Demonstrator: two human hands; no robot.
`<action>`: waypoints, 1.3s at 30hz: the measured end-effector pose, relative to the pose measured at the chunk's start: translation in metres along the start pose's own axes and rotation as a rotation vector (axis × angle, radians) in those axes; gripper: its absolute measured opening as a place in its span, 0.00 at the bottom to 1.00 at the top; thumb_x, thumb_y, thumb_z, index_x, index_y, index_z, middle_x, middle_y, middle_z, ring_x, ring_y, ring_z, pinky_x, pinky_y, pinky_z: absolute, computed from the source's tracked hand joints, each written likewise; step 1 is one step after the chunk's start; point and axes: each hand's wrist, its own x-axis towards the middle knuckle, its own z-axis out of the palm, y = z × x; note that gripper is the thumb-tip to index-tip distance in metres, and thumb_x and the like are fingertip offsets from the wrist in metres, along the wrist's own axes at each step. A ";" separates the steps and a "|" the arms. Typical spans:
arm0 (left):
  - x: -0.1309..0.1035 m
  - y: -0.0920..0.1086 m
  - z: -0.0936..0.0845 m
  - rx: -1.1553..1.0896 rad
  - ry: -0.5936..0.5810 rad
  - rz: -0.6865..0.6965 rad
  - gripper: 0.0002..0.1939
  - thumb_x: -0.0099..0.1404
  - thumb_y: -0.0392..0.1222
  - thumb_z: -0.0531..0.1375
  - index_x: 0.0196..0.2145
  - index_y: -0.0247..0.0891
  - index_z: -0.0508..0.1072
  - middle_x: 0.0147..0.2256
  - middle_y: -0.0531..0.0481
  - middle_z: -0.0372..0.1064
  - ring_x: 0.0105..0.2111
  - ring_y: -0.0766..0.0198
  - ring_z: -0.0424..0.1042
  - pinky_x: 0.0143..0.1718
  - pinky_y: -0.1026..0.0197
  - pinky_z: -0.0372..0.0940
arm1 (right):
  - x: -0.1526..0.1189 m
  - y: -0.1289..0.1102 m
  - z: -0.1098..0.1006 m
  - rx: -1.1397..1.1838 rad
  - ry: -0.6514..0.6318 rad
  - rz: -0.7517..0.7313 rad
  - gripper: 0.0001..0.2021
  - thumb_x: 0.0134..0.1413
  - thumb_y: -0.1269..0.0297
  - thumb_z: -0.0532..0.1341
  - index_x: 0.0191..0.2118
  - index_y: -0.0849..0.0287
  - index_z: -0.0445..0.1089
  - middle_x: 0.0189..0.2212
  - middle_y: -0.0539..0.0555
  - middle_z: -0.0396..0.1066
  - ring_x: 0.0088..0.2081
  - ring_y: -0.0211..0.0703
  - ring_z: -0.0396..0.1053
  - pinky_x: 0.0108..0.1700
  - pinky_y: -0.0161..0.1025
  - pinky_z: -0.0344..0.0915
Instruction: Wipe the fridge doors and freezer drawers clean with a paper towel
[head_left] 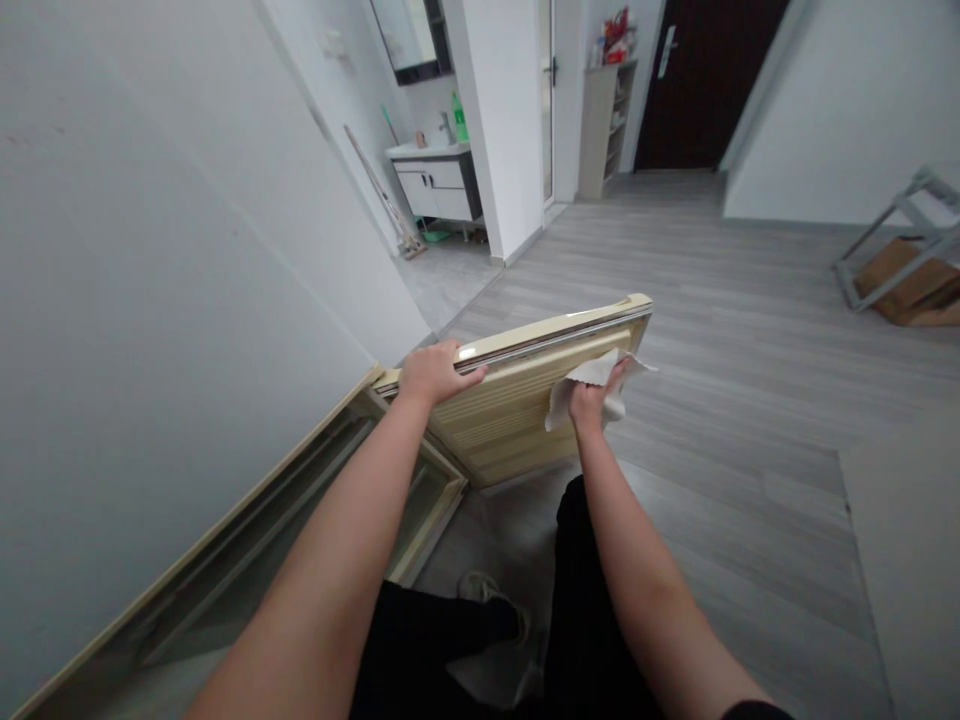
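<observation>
A cream door (517, 425) with a ribbed inner panel and a grey seal strip stands swung out from a low, cream-framed cabinet (442, 490); it looks like a refrigerator door. My left hand (435, 372) is wrapped over the door's top edge near the hinge side, thumb on the inner face. In my right hand (589, 400) is a crumpled white cloth (598, 372), held at the inner panel near the door's free end. The fingertips of the right hand are partly hidden by the cloth. Inside the cabinet, shelf-like parts show dimly.
A white wall (225, 200) runs along the left behind the cabinet. Beyond the door are a washbasin cabinet (439, 185), a mop (382, 195), a narrow shelf (604, 130) and a dark door (709, 85). A grey-framed stand (911, 235) is at right. My shoe (484, 590) is below.
</observation>
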 end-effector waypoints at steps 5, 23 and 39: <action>0.000 -0.002 0.003 0.003 0.001 -0.017 0.36 0.64 0.74 0.52 0.49 0.41 0.75 0.44 0.39 0.79 0.45 0.42 0.78 0.42 0.52 0.67 | -0.052 -0.030 0.037 0.139 0.111 -0.074 0.43 0.62 0.61 0.53 0.77 0.74 0.37 0.76 0.67 0.15 0.76 0.63 0.12 0.74 0.65 0.35; -0.019 -0.007 -0.007 -0.069 -0.005 0.119 0.36 0.66 0.75 0.49 0.48 0.41 0.75 0.47 0.40 0.79 0.46 0.45 0.78 0.43 0.53 0.66 | -0.006 -0.028 -0.100 -0.310 -0.013 -0.465 0.34 0.67 0.49 0.56 0.73 0.58 0.58 0.72 0.63 0.54 0.73 0.64 0.48 0.73 0.60 0.45; -0.208 0.030 0.027 -0.380 -0.032 -0.044 0.29 0.75 0.52 0.45 0.70 0.51 0.59 0.71 0.44 0.57 0.71 0.52 0.55 0.70 0.45 0.55 | -0.010 -0.059 -0.182 -0.562 -0.411 -0.263 0.32 0.67 0.37 0.52 0.53 0.60 0.78 0.54 0.66 0.76 0.54 0.60 0.74 0.56 0.49 0.66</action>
